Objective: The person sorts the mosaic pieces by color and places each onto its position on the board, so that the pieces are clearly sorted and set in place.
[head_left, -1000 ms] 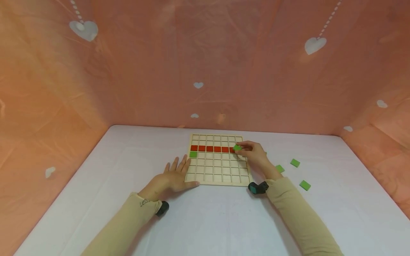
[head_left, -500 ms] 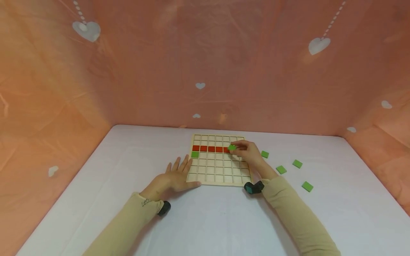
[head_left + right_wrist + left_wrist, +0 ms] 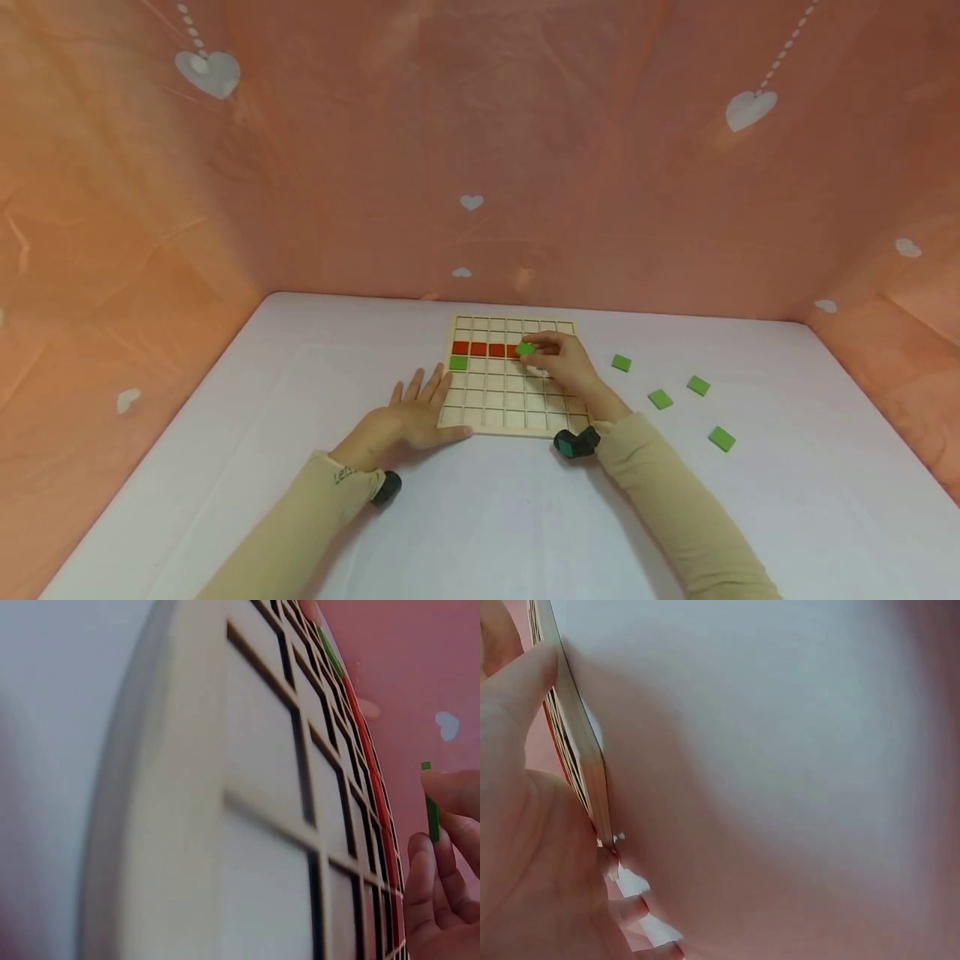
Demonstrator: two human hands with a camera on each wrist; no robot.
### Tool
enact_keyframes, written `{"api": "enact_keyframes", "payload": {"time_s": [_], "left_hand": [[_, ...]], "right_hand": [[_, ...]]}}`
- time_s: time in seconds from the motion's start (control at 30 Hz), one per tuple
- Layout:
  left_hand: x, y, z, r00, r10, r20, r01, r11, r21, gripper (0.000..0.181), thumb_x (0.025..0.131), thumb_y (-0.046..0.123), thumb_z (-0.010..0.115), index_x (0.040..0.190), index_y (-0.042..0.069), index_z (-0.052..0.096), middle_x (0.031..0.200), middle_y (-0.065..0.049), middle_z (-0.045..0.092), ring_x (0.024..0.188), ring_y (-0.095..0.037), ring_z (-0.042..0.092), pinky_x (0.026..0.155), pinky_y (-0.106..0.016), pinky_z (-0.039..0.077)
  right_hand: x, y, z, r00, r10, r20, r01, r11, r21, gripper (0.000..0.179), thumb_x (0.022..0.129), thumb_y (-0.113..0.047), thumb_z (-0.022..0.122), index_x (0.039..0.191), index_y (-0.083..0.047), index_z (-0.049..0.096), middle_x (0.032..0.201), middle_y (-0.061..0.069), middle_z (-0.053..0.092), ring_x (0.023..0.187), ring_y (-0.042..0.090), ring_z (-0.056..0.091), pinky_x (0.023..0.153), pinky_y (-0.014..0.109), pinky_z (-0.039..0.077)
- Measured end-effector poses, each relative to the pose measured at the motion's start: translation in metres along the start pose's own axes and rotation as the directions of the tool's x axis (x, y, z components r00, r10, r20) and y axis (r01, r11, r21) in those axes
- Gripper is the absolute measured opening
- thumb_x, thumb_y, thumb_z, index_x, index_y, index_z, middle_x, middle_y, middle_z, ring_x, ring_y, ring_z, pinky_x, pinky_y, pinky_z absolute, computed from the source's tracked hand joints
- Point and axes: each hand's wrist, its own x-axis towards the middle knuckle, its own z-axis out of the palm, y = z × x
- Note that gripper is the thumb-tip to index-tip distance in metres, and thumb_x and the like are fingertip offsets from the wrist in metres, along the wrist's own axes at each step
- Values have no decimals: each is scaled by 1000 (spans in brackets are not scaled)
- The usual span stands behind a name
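A wooden grid board (image 3: pixel 495 400) lies on the white table, with red square tiles (image 3: pixel 478 349) in one row and a green tile (image 3: pixel 458 363) in the leftmost cell of the row nearer me. My right hand (image 3: pixel 564 364) pinches another green tile (image 3: pixel 525 349) between thumb and fingers above the board; the right wrist view shows this green tile (image 3: pixel 433 814) edge-on, apart from the grid. At the board's left edge my left hand (image 3: pixel 408 417) lies with fingers spread. Its thumb (image 3: pixel 536 671) touches the board's side (image 3: pixel 585 742) in the left wrist view.
Several loose green tiles (image 3: pixel 660 399) lie on the table right of the board. The white table (image 3: pixel 480 525) runs back to an orange-pink cloth wall (image 3: pixel 360 167) with white hearts, which also closes in both sides.
My right hand has moved left over the board with the green tile in its pinch, uncovering a loose green tile at the right. The left hand stays at the board's edge.
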Motion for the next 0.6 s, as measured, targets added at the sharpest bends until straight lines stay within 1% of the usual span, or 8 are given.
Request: {"api": "enact_keyframes", "payload": {"time_s": [0.13, 0.2, 0.33, 0.43, 0.53, 0.6], "left_hand": [[0, 0, 1, 1000, 0, -3, 0, 1000, 0, 94, 92, 60, 47, 154, 2, 5, 162, -15, -5, 147, -39, -5, 117, -58, 3], [0, 0, 1, 1000, -3, -3, 3, 1000, 1, 94, 92, 61, 47, 154, 2, 6, 162, -15, -5, 147, -39, -5, 117, -58, 3], [-1, 0, 0, 1000, -7, 3, 7, 1000, 3, 94, 92, 61, 46, 154, 2, 5, 162, -14, -5, 147, -39, -5, 117, -58, 3], [-1, 1, -1, 1000, -3, 8, 3, 1000, 5, 94, 93, 61, 45, 154, 2, 4, 162, -14, -6, 147, -39, -6, 117, -58, 2], [-1, 0, -1, 1000, 0, 12, 0, 1000, 12, 94, 93, 61, 44, 154, 2, 3, 161, -14, -7, 147, -39, -6, 117, -58, 2], [0, 0, -1, 1000, 0, 16, 0, 1000, 17, 94, 93, 62, 43, 154, 2, 2, 161, -14, -8, 147, -38, -6, 117, -58, 2]], "right_hand": [[2, -2, 6, 1000, -20, 11, 20, 1000, 2, 37, 88, -11, 68, 123, -2, 63, 115, 18, 62, 103, 29, 59, 86, 36, 50], [3, -2, 8, 999, -27, 20, 27, 1000, -9, 36, 88, -11, 68, 122, -2, 63, 112, 17, 63, 99, 26, 59, 82, 33, 50], [4, -1, 12, 999, -13, 36, 13, 1000, 4, 35, 87, -10, 68, 121, -3, 64, 106, 13, 63, 91, 19, 57, 75, 26, 47], [4, -3, 15, 999, -24, 41, 23, 1000, 8, 35, 86, -9, 69, 120, -2, 65, 103, 14, 64, 87, 17, 58, 68, 25, 45], [4, -4, 18, 997, -63, 50, 64, 998, -16, 34, 85, -8, 70, 118, 0, 66, 100, 16, 66, 84, 17, 60, 66, 26, 46], [6, -6, 21, 996, -73, 58, 74, 997, -23, 34, 85, -9, 71, 118, 0, 66, 99, 16, 67, 82, 16, 61, 68, 26, 47]]}}
